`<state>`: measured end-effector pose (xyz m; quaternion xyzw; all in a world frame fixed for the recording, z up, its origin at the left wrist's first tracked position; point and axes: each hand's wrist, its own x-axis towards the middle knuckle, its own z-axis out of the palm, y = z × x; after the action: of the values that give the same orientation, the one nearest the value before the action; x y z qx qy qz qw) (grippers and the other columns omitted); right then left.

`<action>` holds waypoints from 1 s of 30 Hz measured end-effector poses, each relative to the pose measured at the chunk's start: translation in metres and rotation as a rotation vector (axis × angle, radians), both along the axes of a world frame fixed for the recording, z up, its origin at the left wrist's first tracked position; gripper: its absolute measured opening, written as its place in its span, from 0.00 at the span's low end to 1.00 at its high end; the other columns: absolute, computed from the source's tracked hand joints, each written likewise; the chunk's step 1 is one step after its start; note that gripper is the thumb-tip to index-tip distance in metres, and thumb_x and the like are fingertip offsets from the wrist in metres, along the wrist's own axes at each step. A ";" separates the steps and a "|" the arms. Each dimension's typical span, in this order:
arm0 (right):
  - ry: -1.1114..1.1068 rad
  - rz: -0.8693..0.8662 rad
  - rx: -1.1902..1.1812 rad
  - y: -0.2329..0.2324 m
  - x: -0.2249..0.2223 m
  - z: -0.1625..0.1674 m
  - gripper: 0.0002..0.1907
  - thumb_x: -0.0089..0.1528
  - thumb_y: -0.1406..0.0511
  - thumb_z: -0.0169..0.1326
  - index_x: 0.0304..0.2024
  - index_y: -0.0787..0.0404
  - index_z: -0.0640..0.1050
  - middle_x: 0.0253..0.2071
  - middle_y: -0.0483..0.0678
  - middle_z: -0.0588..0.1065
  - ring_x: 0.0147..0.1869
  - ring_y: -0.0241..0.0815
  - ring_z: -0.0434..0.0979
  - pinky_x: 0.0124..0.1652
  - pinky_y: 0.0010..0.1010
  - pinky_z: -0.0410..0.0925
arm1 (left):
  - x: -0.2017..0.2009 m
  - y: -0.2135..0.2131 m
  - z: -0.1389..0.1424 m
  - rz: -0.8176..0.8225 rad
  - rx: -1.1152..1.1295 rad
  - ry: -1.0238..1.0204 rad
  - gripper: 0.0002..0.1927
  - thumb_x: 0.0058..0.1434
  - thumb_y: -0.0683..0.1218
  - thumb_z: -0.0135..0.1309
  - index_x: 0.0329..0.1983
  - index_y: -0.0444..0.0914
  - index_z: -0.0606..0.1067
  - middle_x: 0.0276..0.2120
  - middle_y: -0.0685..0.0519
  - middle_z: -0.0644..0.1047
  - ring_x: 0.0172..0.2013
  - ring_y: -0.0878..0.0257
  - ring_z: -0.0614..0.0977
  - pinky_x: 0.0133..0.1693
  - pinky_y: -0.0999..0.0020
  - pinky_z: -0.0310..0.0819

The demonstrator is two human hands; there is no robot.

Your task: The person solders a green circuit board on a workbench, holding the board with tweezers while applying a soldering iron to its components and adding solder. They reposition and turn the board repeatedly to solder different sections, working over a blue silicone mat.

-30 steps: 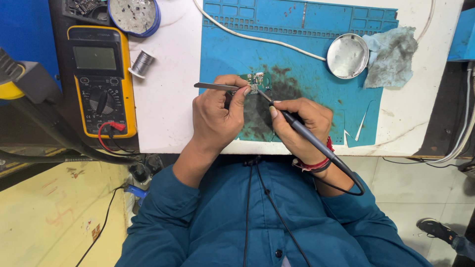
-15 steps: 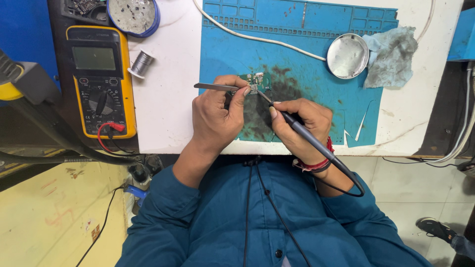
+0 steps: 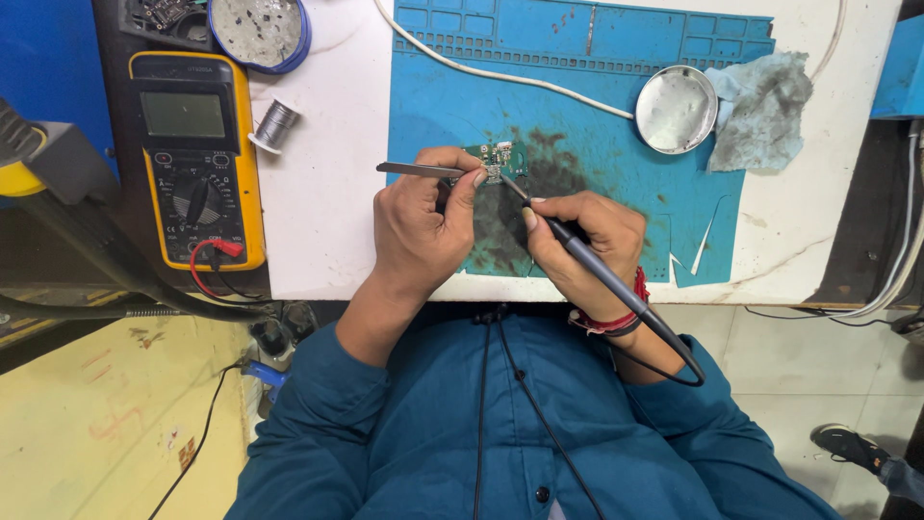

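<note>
hands: 2 | circuit board: 1 | tweezers: 1 | soldering iron: 1 | multimeter: 1 | solder spool: 1 | round tins: 2 | rag: 1 | blue mat: 1

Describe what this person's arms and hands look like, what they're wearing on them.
Both hands are bare, with no gloves: the left hand and the right hand. Both arms wear long teal-blue shirt sleeves, pushed up so the forearms show. The right wrist carries red thread bands alongside a dark band. No rings or watch are visible.
</note>
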<state>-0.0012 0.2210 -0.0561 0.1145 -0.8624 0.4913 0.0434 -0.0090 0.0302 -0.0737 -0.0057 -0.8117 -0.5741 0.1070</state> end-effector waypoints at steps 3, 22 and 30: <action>-0.010 0.001 -0.011 0.000 0.001 0.000 0.05 0.62 0.72 0.65 0.40 0.66 0.82 0.30 0.48 0.79 0.30 0.32 0.76 0.31 0.23 0.65 | 0.000 0.000 0.000 -0.001 0.004 -0.004 0.04 0.70 0.40 0.58 0.44 0.36 0.75 0.34 0.53 0.83 0.25 0.66 0.83 0.28 0.72 0.74; -0.003 -0.006 -0.015 0.000 0.000 0.001 0.05 0.61 0.73 0.65 0.39 0.65 0.81 0.31 0.48 0.79 0.30 0.32 0.76 0.31 0.23 0.65 | 0.000 0.001 0.000 -0.002 0.013 -0.010 0.03 0.70 0.40 0.58 0.43 0.36 0.75 0.34 0.53 0.82 0.25 0.67 0.83 0.27 0.72 0.74; -0.015 -0.011 -0.018 0.000 0.000 0.000 0.06 0.61 0.72 0.66 0.40 0.65 0.82 0.31 0.48 0.79 0.30 0.33 0.76 0.31 0.23 0.65 | 0.001 0.001 0.000 0.002 0.004 -0.004 0.04 0.69 0.40 0.58 0.44 0.36 0.75 0.34 0.52 0.82 0.25 0.66 0.83 0.28 0.72 0.74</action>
<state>-0.0011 0.2205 -0.0564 0.1059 -0.8588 0.4996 0.0406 -0.0084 0.0309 -0.0732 -0.0036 -0.8107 -0.5758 0.1060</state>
